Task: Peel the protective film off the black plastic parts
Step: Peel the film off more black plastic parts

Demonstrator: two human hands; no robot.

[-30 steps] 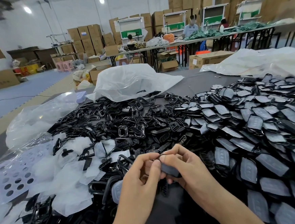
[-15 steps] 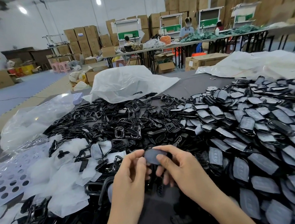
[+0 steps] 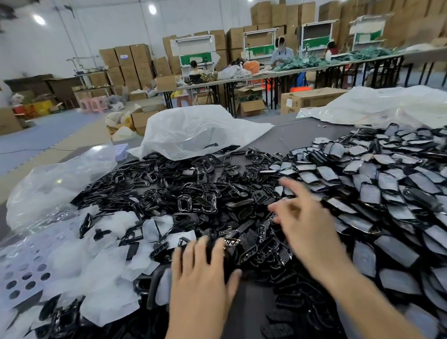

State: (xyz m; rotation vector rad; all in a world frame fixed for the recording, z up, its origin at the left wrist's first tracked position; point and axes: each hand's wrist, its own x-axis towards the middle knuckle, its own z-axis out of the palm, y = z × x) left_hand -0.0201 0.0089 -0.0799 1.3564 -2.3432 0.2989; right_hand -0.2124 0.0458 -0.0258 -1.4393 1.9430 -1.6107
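Black plastic parts (image 3: 192,196) are lying heaped. Left hand (image 3: 199,278) is resting on them, right hand (image 3: 307,227) hovering; both grips apart.

black parts (image 3: 219,196) crowd table, bare strip (image 3: 300,136) beyond

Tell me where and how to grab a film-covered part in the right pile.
Probably pinch a film-covered part across its narrow width, at the exposed end, coming from above with the right hand. The parts lie flat and overlap like shingles, so only top face and one end look free.
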